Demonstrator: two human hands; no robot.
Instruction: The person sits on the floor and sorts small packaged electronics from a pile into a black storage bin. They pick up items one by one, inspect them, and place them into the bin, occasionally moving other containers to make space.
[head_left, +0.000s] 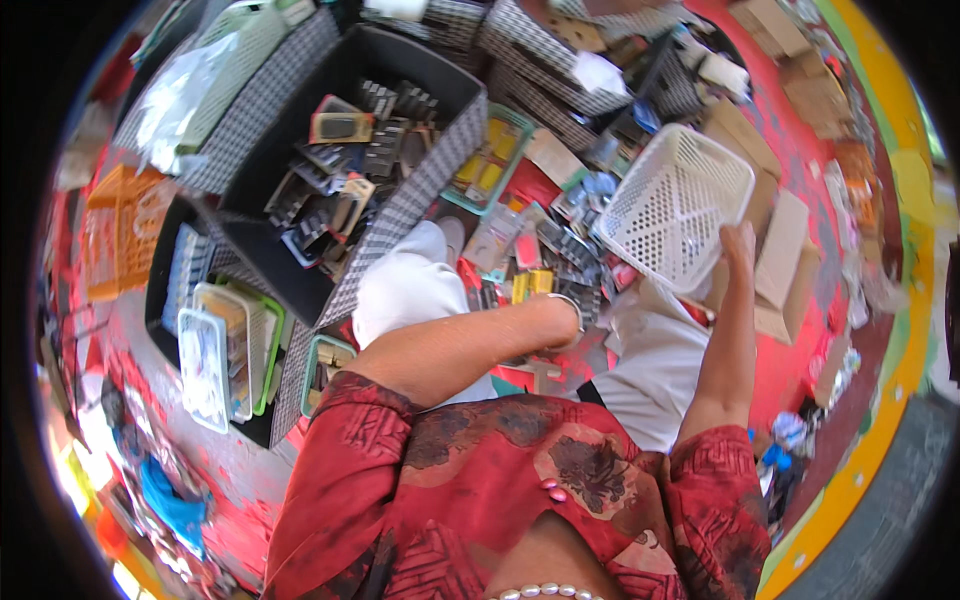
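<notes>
My right hand (pixel 738 243) grips the near right rim of a white perforated plastic basket (pixel 675 205), which is tilted so its bare, hole-patterned bottom shows. Across my lap reaches my left arm, a bangle at its wrist. My left hand (pixel 560 322) bends down over a heap of small packaged goods (pixel 565 250), and its fingers are hidden from view. Yellow packs (pixel 532 285) lie right beside that wrist. Beyond them are dark blister packs and a red-and-white pack.
A large black-lined checked bin (pixel 400 60) holds many dark packaged items at the left. Behind it stand a green tray (pixel 520 125) with yellow packs and more checked bins. Flattened cardboard (pixel 785 250) lies at right, an orange crate (pixel 125 230) far left, clear lidded boxes (pixel 203 370) nearer.
</notes>
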